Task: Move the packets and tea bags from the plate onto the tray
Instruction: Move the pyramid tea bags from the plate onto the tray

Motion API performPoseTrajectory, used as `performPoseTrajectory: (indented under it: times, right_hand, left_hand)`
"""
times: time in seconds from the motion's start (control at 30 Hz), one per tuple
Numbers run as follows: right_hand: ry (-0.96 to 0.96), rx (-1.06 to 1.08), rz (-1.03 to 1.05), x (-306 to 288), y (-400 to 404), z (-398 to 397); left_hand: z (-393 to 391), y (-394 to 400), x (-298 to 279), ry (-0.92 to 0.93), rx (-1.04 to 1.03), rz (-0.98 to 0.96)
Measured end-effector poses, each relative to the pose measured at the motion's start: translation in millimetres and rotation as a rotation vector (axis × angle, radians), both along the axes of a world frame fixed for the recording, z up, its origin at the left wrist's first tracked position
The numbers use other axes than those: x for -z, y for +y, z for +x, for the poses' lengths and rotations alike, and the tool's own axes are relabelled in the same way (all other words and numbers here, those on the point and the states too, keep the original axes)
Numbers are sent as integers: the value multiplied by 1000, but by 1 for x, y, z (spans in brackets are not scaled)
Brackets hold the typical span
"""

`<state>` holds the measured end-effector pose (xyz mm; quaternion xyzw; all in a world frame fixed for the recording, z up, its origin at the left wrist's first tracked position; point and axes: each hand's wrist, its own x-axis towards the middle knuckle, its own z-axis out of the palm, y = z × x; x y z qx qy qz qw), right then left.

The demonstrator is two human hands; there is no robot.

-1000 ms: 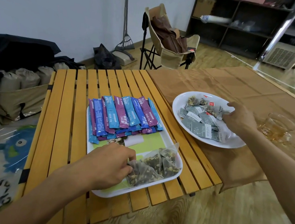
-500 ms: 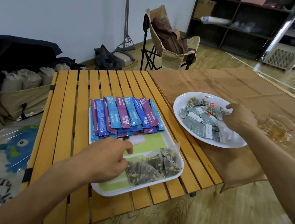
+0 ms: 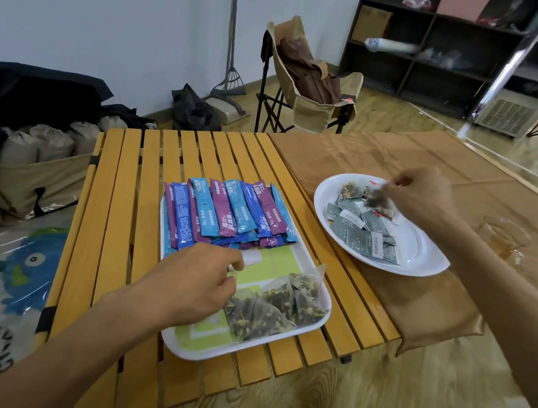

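The white tray [image 3: 295,337] sat on the slatted yellow tabletop [image 3: 116,219], and I took my bearings from it. Along the tray's far half lay a neat row of blue and purple stick packets [image 3: 229,212], overlapping one another. At the tray's near right corner rested a small heap of pyramid tea bags [image 3: 277,301] with dark leaves inside. The left hand [image 3: 189,287] hovered over the tray's near left part, its fingers curled loosely, the fingertips just beside the heap of tea bags; I could not tell whether it pinched anything or only touched them.

To the right of the tray, on a brown cloth [image 3: 425,301] covering that side of the tabletop, stood the white plate [image 3: 423,260]. Grey square packets [image 3: 362,230] were piled on its left half, with a few tea bags at its far edge. The right hand [image 3: 421,197] was raised over the plate's far side, its fingers pinching one tea bag [image 3: 378,200] that hung just above the pile. Further right from the tray, beyond the plate, a glass cup [image 3: 502,237] with amber liquid stood on the cloth.

Behind the tray, past the tabletop's far edge, a folding camp chair [image 3: 310,100] held a brown garment
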<state>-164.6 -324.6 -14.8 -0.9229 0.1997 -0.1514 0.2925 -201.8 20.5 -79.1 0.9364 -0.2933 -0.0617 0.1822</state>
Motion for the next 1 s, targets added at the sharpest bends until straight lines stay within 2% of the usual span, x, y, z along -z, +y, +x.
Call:
performPoseTrajectory:
  times: [0.17, 0.33, 0.43, 0.67, 0.77, 0.9, 1.0]
  right_hand:
    - [92, -314, 131, 4, 89, -8]
    - [159, -523, 194, 24, 164, -11]
    - [214, -609, 160, 36, 188, -13]
    - [318, -751, 212, 47, 212, -11]
    - [312, -762, 158, 49, 206, -5]
    - [353, -834, -50, 49, 196, -8]
    - [381, -889, -122, 54, 196, -8]
  left_hand:
    - [1, 4, -1, -51, -80, -135]
    - [2, 19, 1, -56, -251, -195]
    - [2, 28, 3, -53, -340, -161]
    - [7, 35, 12, 29, -331, -60]
    - [10, 33, 14, 25, -292, -26]
    - [11, 32, 16, 4, -259, 7]
    - [9, 32, 15, -20, -261, 13]
